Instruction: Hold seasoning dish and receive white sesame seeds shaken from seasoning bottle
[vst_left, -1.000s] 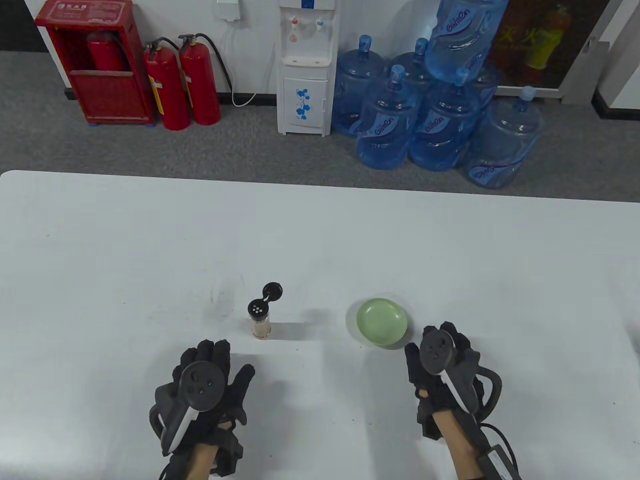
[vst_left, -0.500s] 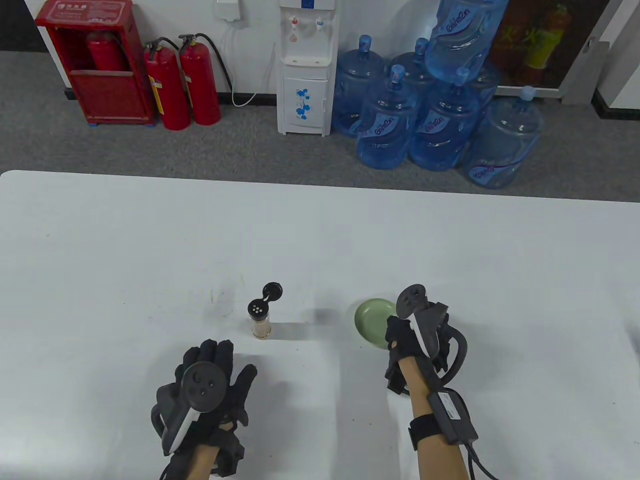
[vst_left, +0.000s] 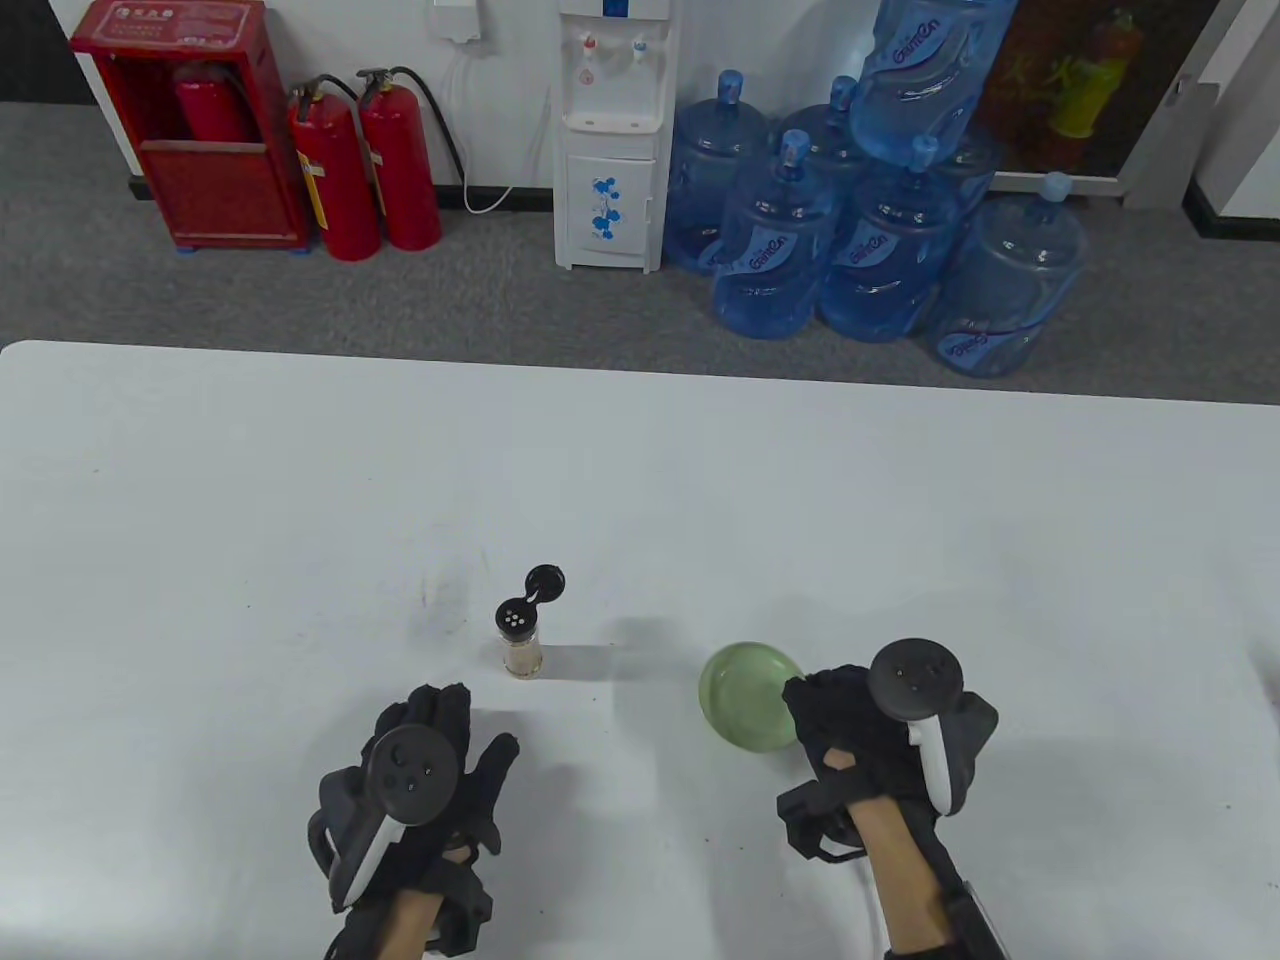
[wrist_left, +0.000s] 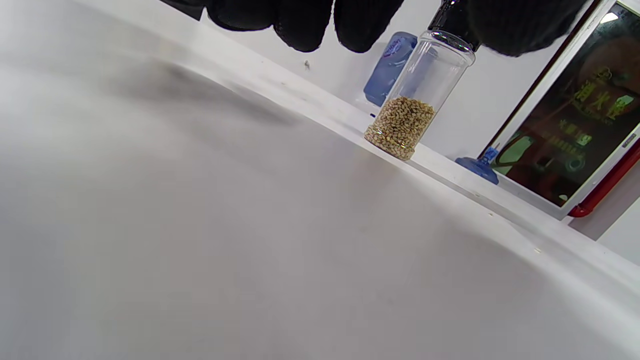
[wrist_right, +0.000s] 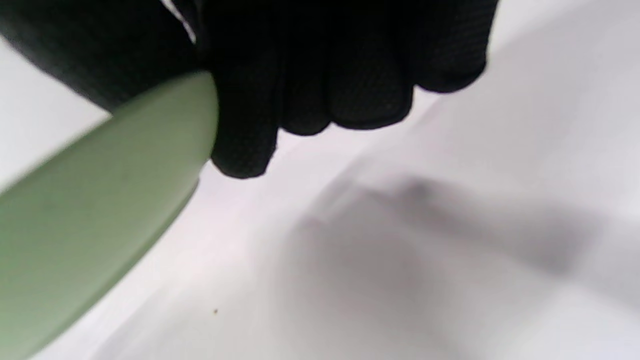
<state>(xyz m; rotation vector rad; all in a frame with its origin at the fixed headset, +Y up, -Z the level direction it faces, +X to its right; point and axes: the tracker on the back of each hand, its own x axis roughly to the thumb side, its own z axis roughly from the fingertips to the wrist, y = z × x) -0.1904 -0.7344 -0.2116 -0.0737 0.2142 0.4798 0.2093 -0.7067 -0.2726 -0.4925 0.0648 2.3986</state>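
Fingers (wrist_right: 300, 90) of right hand (vst_left: 880, 740) grip seasoning dish (vst_left: 745, 695), lifted; left hand (vst_left: 430, 760), relaxed, holds nothing; seasoning bottle (vst_left: 521, 640) unshaken.

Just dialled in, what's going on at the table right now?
The right hand grips the small round pale green seasoning dish by its rim and has it lifted off the white table; the dish looks blurred. The clear seasoning bottle with pale sesame seeds stands upright on the table, its black flip lid open. The left hand hovers just short of the bottle, fingers relaxed, not touching it. No seeds are in the dish as far as can be seen.
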